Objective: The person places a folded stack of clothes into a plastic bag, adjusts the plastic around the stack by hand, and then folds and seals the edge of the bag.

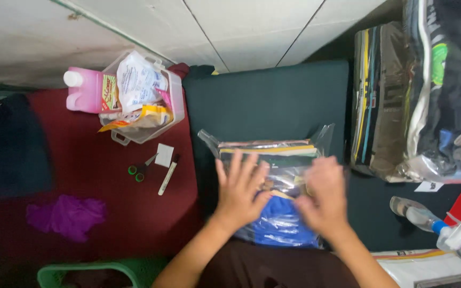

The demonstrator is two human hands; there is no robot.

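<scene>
A clear plastic bag [273, 154] holding folded clothes lies on a dark green cushion [265, 98] in front of me. Blue fabric [278, 224] shows through the bag's near end, striped layers at its far end. My left hand [239, 189] lies flat on top of the bag with its fingers spread. Beside it, my right hand [322, 194] presses down on the bag's right side, fingers curled toward the middle. Neither hand grips anything.
Stacks of bagged clothes [417, 96] stand at the right. A clear tub [142, 98] of packets and a pink bottle [84, 90] sit at the back left on the red mat [97, 170], with scissors [140, 169], a marker [167, 175], purple cloth [68, 216]. A spray bottle [433, 221] lies at right.
</scene>
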